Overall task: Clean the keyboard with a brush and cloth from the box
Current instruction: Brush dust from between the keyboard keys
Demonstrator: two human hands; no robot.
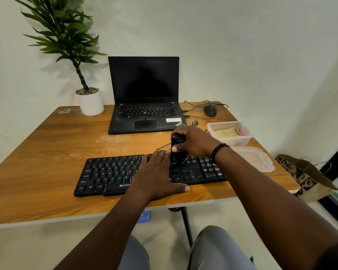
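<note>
A black keyboard (109, 175) lies near the front edge of the wooden table (47, 152). My left hand (158, 174) rests flat on its middle, fingers spread, thumb at the front edge. My right hand (195, 142) grips a black brush (176, 147) upright, its bristles down on the keys right of centre. A clear plastic box (242, 140) stands at the right with a yellowish cloth (227, 132) inside. Its lid (256, 159) lies beside the keyboard's right end.
An open black laptop (144, 106) sits behind the keyboard, with a wired mouse (210, 110) and cables to its right. A potted plant (90, 101) stands at the back left. A paper bag (304, 176) sits on the floor right of the table.
</note>
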